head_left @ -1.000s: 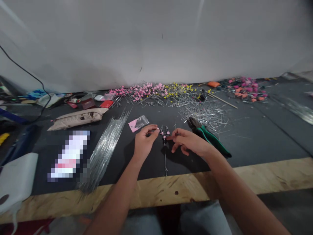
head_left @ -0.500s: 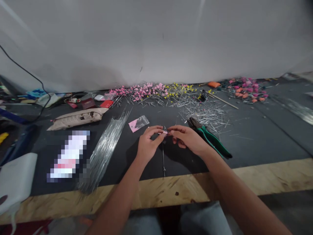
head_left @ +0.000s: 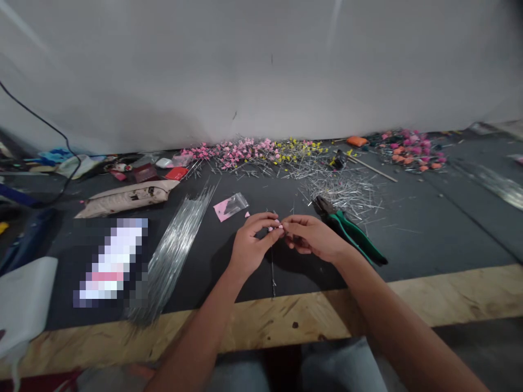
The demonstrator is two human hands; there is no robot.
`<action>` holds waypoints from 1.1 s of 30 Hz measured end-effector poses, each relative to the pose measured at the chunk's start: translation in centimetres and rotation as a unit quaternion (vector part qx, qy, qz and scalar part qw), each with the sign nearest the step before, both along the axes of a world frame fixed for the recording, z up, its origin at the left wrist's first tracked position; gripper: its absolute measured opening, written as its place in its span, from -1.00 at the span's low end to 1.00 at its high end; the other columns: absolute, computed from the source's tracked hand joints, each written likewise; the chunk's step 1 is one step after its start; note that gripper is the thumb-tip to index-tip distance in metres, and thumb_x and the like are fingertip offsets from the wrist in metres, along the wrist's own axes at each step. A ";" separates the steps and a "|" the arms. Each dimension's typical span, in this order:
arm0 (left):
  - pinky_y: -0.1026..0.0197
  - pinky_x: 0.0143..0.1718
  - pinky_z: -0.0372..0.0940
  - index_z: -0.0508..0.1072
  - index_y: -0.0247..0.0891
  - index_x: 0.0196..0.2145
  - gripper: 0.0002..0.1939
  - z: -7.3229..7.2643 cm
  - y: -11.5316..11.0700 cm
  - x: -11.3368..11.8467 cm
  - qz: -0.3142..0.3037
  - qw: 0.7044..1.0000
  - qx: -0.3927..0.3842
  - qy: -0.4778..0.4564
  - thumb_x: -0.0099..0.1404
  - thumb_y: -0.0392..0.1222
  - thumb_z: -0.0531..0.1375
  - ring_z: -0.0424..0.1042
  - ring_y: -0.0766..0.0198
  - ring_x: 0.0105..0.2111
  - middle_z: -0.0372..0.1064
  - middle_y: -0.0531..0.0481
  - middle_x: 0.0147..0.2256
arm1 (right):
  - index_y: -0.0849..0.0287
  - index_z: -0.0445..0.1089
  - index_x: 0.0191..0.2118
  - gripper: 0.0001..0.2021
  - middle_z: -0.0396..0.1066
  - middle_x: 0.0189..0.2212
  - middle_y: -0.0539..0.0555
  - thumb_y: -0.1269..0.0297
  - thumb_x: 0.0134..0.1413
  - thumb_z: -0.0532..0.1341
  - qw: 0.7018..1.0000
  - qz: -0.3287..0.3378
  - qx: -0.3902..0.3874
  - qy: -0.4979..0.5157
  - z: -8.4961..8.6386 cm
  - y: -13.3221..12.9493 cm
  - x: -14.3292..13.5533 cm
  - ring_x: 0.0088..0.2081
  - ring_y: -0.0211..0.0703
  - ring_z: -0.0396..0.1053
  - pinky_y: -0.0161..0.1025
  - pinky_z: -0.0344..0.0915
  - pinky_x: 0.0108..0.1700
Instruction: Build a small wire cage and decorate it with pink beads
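A small pink flower [head_left: 276, 223] is pinched in the fingertips of my left hand [head_left: 252, 242]. From the right, the thumb and forefinger of my right hand [head_left: 312, 235] close together at the flower's edge, the other fingers curled under. The exact grip between the fingertips is too small to make out. A thin metal wire stem [head_left: 273, 275] lies below the hands, pointing toward the table's front edge. Just behind my left hand is a loose pink piece [head_left: 247, 214], and near it a clear packet with a pink part [head_left: 231, 207].
Green-handled pliers [head_left: 353, 234] lie right of my right hand, before scattered short wires [head_left: 347, 188]. A bundle of long wires [head_left: 177, 247] lies left. Pink flower stems [head_left: 245, 151], yellow ones [head_left: 300, 149] and mixed ones [head_left: 417, 149] line the wall. A blurred-out phone [head_left: 112, 261] sits at left.
Both hands have come slightly lower, toward me, and my fingertips have shifted around the pink flower. The loose pink piece behind my left hand now shows more fully.
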State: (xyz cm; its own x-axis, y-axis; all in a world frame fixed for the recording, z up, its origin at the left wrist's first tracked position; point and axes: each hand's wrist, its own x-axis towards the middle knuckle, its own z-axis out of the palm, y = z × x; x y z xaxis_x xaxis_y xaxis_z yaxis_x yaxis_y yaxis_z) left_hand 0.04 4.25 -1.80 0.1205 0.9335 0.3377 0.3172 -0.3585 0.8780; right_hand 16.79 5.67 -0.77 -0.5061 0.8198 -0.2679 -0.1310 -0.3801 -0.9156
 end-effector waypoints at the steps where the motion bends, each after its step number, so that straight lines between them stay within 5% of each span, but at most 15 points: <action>1: 0.08 -0.01 0.19 0.50 -0.19 -0.39 -0.92 0.0 0.0 0.0 0.001 1.000 0.003 0.005 0.13 -0.17 0.23 0.39 0.24 -0.16 0.43 -0.03 -0.20 | 0.21 0.34 -0.41 -0.79 0.26 -0.60 -0.07 0.15 -0.03 0.22 1.000 0.001 0.000 0.001 0.0 0.0 0.0 -0.60 -0.42 0.22 -0.52 -0.07 -0.73; 7: 0.08 -0.02 0.21 0.46 -0.14 -0.23 -0.81 -0.3 -0.1 0.0 0.001 0.999 0.032 0.038 0.15 -0.18 0.21 0.38 0.24 -0.15 0.42 -0.03 -0.18 | 0.20 0.33 -0.43 -0.81 0.22 -0.62 -0.09 0.16 -0.02 0.21 1.000 0.001 -0.002 0.008 -0.3 -0.1 -0.1 -0.62 -0.41 0.21 -0.52 -0.05 -0.75; 15: 0.11 -0.03 0.20 0.49 -0.18 -0.35 -0.92 -0.2 0.0 -0.2 0.022 0.997 0.060 0.051 0.16 -0.22 0.20 0.37 0.25 -0.15 0.42 -0.02 -0.21 | 0.18 0.37 -0.27 -0.80 0.34 -0.46 -0.01 0.24 -0.06 0.20 1.000 -0.020 -0.006 -0.022 -0.1 0.4 0.7 -0.58 -0.40 0.24 -0.49 -0.13 -0.74; 22: 0.15 -0.06 0.21 0.48 -0.23 -0.37 -0.89 -0.3 0.5 -1.4 0.128 0.990 0.004 -0.064 0.11 -0.19 0.23 0.39 0.22 -0.15 0.44 -0.05 -0.21 | 0.17 0.36 -0.19 -0.71 0.40 -0.27 0.02 0.44 -0.11 0.09 0.954 -0.120 0.209 -0.178 -1.3 2.2 1.9 -0.32 -0.31 0.31 -0.37 0.19 -0.37; 28: 0.21 -0.20 0.25 0.49 -0.22 -0.33 -0.84 -0.6 0.2 -2.3 0.183 0.977 -0.037 -0.100 0.09 -0.16 0.22 0.40 0.21 -0.18 0.45 -0.04 -0.21 | 0.22 0.26 -0.01 -0.50 0.39 -0.10 0.08 0.60 -0.15 0.00 0.869 0.003 0.356 -0.343 -1.1 5.0 0.1 -0.21 -0.28 0.32 -0.31 0.23 -0.16; 33: 0.26 -0.22 0.26 0.49 -0.23 -0.37 -0.89 0.4 -3.0 -0.2 0.118 0.981 -0.081 -0.128 0.09 -0.21 0.23 0.40 0.24 -0.19 0.46 -0.04 -0.22 | 0.22 0.30 -0.04 -0.56 0.42 -0.11 0.09 0.60 -0.10 0.05 0.849 0.061 0.359 -0.382 -1.0 7.5 -1.5 -0.16 -0.26 0.35 -0.33 0.23 -0.12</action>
State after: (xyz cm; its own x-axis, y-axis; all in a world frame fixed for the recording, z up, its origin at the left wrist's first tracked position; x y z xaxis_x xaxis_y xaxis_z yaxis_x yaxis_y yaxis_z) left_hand -0.15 1.21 -1.39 -0.1753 0.9691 0.1736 0.1365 -0.1507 0.9791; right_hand 15.32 13.16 -1.78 -0.5023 0.8647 -0.0096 0.6059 0.3440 -0.7173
